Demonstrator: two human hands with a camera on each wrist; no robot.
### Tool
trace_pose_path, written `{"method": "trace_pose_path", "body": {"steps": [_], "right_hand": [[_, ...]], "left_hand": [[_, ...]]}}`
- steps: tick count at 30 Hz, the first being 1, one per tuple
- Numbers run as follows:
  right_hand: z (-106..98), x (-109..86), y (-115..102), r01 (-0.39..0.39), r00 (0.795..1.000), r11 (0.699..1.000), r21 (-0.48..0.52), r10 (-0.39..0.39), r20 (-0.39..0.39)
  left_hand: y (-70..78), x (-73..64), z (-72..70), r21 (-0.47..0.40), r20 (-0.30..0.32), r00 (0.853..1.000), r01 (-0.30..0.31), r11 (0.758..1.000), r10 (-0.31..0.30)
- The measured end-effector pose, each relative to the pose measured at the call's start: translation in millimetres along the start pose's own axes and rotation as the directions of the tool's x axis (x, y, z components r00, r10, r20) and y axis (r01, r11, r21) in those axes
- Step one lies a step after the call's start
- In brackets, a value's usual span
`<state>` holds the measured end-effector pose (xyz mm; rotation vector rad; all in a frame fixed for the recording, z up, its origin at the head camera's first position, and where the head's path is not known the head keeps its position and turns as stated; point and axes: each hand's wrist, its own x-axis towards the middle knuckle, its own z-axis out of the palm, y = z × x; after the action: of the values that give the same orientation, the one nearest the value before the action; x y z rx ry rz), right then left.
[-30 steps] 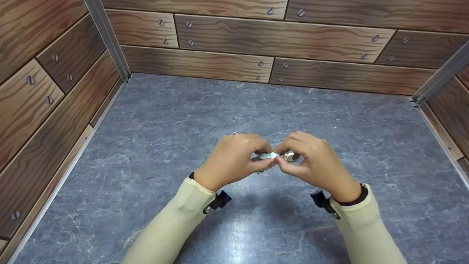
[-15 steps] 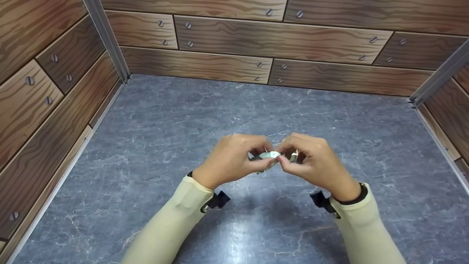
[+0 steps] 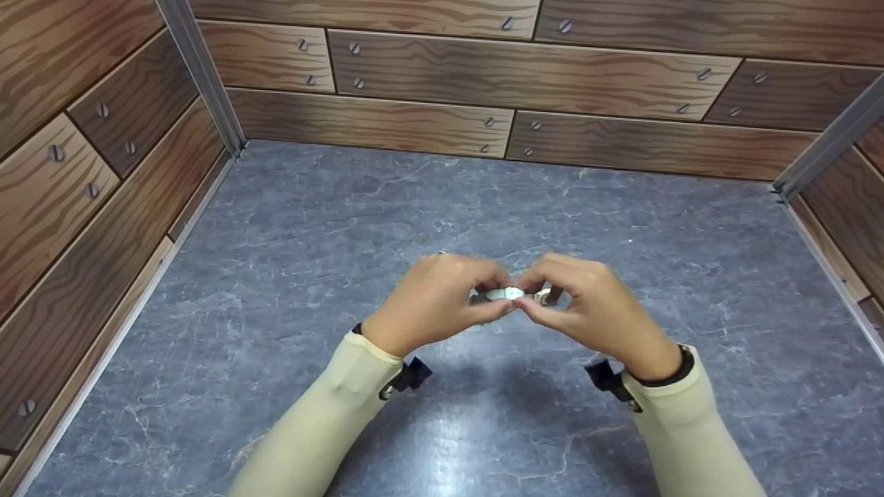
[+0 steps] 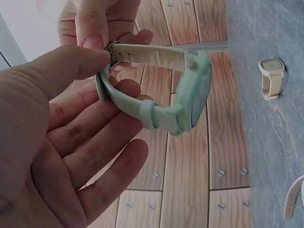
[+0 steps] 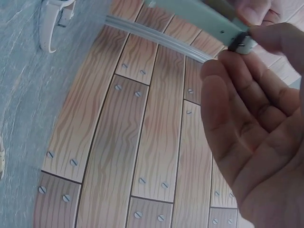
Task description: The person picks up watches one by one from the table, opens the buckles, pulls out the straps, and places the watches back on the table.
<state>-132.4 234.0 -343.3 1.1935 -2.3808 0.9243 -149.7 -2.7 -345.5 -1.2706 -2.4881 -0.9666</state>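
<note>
A mint-green wristwatch (image 4: 194,95) hangs from both hands, its strap bent into a loop and its dial turned toward the table. My left hand (image 3: 436,300) pinches the strap near the buckle end between thumb and fingers. Fingertip to fingertip with it, my right hand (image 3: 587,304) pinches the same strap at the dark metal buckle (image 5: 239,41). Small holes show along the strap, and a keeper loop (image 4: 148,114) sits nearer the case. From above, only a short piece of the strap (image 3: 507,294) shows between the fingers; the hands hide the rest.
A cream watch (image 4: 271,71) rests on the grey marbled tabletop (image 3: 345,207) below the hands. A white watch (image 5: 54,19) lies there too, cut off by the frame. Wood-patterned panels (image 3: 414,69) wall the table at the back and both sides.
Both hands stay over the same spot. The right thumb and fingertips have shifted slightly left along the strap, and the fingers have made small adjustments around the buckle.
</note>
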Motion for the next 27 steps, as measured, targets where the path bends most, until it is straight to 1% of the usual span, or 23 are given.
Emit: {"method": "trace_pose_path", "body": {"steps": [2, 4, 9, 12, 16, 17, 19, 23, 24, 27], "right_hand": [[0.0, -0.1, -1.0, -0.004, 1.000, 1.000, -0.001, 0.004, 0.000], [-0.2, 0.2, -2.0, -0.026, 1.000, 1.000, 0.013, 0.026, 0.007], [-1.2, 1.2, -3.6, -0.086, 0.996, 0.991, 0.100, 0.084, 0.027], [-2.0, 1.5, -2.9, -0.108, 0.994, 0.981, 0.160, 0.105, 0.029], [-1.9, 1.0, -0.4, -0.133, 0.991, 0.966, 0.224, 0.133, 0.013], [-1.3, 0.7, 0.2, -0.140, 0.990, 0.963, 0.231, 0.141, 0.011], [0.3, 0.8, 1.2, -0.157, 0.987, 0.961, 0.228, 0.159, 0.011], [3.6, 1.3, 2.2, -0.193, 0.981, 0.962, 0.193, 0.191, 0.031], [3.8, 1.5, 2.3, -0.196, 0.981, 0.964, 0.180, 0.193, 0.032], [3.5, 1.6, 2.3, -0.195, 0.981, 0.972, 0.134, 0.193, 0.026]], "left_hand": [[0.7, 0.3, 0.1, 0.002, 0.016, 1.000, 0.014, 1.000, -0.014], [1.0, 0.6, -0.4, -0.008, 0.027, 0.999, 0.026, 1.000, -0.026], [1.3, 0.0, -3.2, -0.060, 0.035, 0.998, 0.052, 0.997, -0.050], [1.3, -0.4, -4.7, -0.121, 0.052, 0.996, 0.075, 0.990, -0.069], [0.1, -0.4, -5.2, -0.232, 0.084, 0.992, 0.112, 0.966, -0.095], [-0.5, -0.4, -5.0, -0.237, 0.085, 0.992, 0.113, 0.965, -0.096], [-1.9, -0.1, -4.4, -0.224, 0.085, 0.992, 0.111, 0.968, -0.094], [-3.6, 1.4, -2.0, -0.124, 0.065, 0.996, 0.071, 0.990, -0.063], [-3.6, 1.6, -1.4, -0.109, 0.061, 0.996, 0.067, 0.992, -0.060], [-2.5, 2.3, -0.2, -0.107, 0.060, 0.994, 0.092, 0.990, -0.086]]}}
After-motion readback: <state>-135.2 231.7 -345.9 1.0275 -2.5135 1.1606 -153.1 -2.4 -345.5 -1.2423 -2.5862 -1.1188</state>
